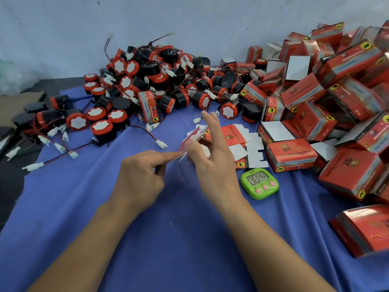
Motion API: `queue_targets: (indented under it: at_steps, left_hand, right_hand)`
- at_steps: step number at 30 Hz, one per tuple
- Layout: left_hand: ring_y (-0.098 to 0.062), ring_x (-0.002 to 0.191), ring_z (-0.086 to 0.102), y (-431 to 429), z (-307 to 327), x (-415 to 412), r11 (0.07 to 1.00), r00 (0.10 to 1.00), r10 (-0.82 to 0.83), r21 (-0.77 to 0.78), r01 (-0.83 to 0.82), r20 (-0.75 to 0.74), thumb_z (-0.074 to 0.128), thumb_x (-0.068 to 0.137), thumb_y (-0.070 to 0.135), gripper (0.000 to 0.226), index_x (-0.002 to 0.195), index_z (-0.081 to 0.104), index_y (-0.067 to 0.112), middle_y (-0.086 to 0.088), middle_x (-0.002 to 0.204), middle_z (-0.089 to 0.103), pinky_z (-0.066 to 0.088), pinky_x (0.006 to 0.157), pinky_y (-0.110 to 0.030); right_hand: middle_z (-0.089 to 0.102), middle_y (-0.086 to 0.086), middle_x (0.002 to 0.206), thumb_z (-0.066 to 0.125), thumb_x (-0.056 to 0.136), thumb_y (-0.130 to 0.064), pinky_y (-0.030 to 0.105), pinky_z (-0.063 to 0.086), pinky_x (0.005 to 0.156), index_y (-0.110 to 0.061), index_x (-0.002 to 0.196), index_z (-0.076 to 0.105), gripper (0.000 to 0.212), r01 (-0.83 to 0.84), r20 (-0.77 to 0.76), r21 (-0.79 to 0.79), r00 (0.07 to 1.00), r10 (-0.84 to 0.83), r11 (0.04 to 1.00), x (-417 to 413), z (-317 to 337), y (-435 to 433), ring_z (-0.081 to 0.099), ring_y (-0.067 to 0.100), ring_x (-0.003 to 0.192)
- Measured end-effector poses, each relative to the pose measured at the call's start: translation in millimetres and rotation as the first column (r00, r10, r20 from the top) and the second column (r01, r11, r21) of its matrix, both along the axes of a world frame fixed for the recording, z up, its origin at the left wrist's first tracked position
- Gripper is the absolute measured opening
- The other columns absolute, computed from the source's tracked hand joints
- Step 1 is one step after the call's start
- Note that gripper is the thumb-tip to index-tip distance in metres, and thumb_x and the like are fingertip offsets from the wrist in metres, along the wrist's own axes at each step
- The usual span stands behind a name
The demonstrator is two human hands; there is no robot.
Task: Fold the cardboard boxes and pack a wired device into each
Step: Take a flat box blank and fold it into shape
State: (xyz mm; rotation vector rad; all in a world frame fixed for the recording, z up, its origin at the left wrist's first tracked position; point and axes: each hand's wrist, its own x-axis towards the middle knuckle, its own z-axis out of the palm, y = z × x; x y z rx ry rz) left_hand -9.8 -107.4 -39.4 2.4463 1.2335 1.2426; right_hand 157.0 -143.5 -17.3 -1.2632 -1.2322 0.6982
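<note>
Blue-clothed worktop [168, 239], mid-shift on the packing line: I hold one flat box blank [190, 142] just above the cloth at the centre of the view. My left hand [145, 173] pinches its near corner between thumb and forefinger. My right hand [212, 163] is spread over the far side with the fingers straight and the thumb laid against the card. The blank is not yet opened into a box, so by my reading this one is at the very start of its fold.

Just behind my right hand lies a small stack of unfolded blanks [237, 140], red print and white flaps showing. To my right a heap of folded boxes [326, 102] climbs toward the wall [189, 22]. Several have end flaps standing open, and I cannot tell from here which are already filled. Across the back and left, a large pile of wired devices [157, 81], black drums with red caps and white plugs on red-and-black leads, lies loose on the cloth. A single red box [149, 106] stands among them.

A green timer [260, 183] sits near my right wrist. Judging by the two piles, a good share of the folding is done. The devices left to pack far outnumber the blanks in the stack.
</note>
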Motion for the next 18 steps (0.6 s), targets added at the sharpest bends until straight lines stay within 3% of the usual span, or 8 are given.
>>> queue_targets:
  at_steps: [2,5,8,12,13,15,17,18]
  left_hand:
    - [-0.01,0.092,0.069,1,-1,-2,0.998,0.999,-0.042,-0.053,0.041,-0.014,0.07,0.085,-0.016,0.058,0.121,0.077,0.029,0.005,0.102,0.08,0.052,0.083,-0.019]
    - [-0.009,0.088,0.068,2,-2,-5,0.992,0.997,-0.078,-0.097,0.076,-0.02,0.07,0.086,-0.013,0.057,0.121,0.078,0.032,0.01,0.097,0.078,0.052,0.079,-0.02]
    - [-0.008,0.086,0.066,0,-3,-3,0.992,1.0,-0.025,-0.124,0.027,0.012,0.075,0.09,0.002,0.047,0.123,0.076,0.035,0.013,0.098,0.076,0.054,0.076,-0.023]
    - [-0.02,0.082,0.067,-7,0,4,0.985,0.985,0.167,-0.044,-0.168,-0.034,0.072,0.088,0.032,0.04,0.128,0.073,0.035,0.005,0.093,0.075,0.058,0.067,-0.04]
    - [-0.022,0.087,0.071,-8,1,5,0.984,0.984,0.177,-0.02,-0.177,0.004,0.071,0.087,0.033,0.041,0.128,0.074,0.032,0.003,0.1,0.078,0.059,0.069,-0.04]
    - [-0.022,0.094,0.074,-9,3,7,0.986,0.983,0.167,0.004,-0.168,0.073,0.069,0.089,0.032,0.04,0.127,0.075,0.024,0.003,0.114,0.079,0.06,0.075,-0.035]
    - [-0.025,0.08,0.074,-9,4,8,0.98,0.978,0.193,0.036,-0.197,0.085,0.067,0.094,0.029,0.035,0.126,0.076,0.02,0.001,0.108,0.08,0.058,0.067,-0.033]
    - [-0.027,0.069,0.071,-9,4,8,0.975,0.974,0.211,0.049,-0.216,0.087,0.066,0.096,0.026,0.032,0.126,0.076,0.02,-0.002,0.097,0.081,0.057,0.06,-0.035]
  right_hand:
    - [0.05,-0.008,0.13,0.051,0.077,-0.044,0.043,0.047,0.101,-0.047,0.151,0.036,0.076,-0.042,-0.039,0.009,0.998,0.042,0.999,2,0,1,0.046,0.01,0.109]
    - [0.051,-0.021,0.088,0.051,0.072,-0.024,0.016,0.04,0.068,-0.044,0.151,0.042,0.082,-0.073,-0.118,0.012,0.99,0.074,0.997,11,-3,3,0.045,0.0,0.072]
    - [0.039,-0.016,0.063,0.049,0.07,-0.006,0.018,0.033,0.054,-0.036,0.154,0.041,0.09,-0.122,-0.207,0.004,0.971,0.12,0.993,18,-2,4,0.034,0.005,0.059]
    - [0.047,0.002,0.071,0.05,0.067,0.004,0.025,0.041,0.052,-0.043,0.151,0.044,0.096,-0.118,-0.17,0.048,0.978,0.124,0.992,24,3,5,0.043,0.014,0.06]
    - [0.059,0.014,0.086,0.05,0.066,0.004,0.037,0.049,0.058,-0.045,0.151,0.044,0.098,-0.125,-0.151,0.059,0.98,0.132,0.99,23,5,5,0.057,0.025,0.072]
    - [0.054,0.032,0.121,0.051,0.066,0.005,0.062,0.044,0.068,-0.049,0.15,0.043,0.1,-0.168,-0.116,0.056,0.978,0.173,0.984,21,6,4,0.054,0.047,0.101]
    - [0.06,0.025,0.111,0.052,0.068,0.001,0.052,0.036,0.055,-0.051,0.148,0.043,0.095,-0.162,-0.097,0.039,0.982,0.165,0.986,18,2,5,0.049,0.039,0.075]
    - [0.066,0.004,0.113,0.053,0.071,-0.005,0.045,0.039,0.054,-0.051,0.148,0.042,0.09,-0.128,-0.09,0.025,0.987,0.13,0.991,15,-1,4,0.054,0.025,0.072]
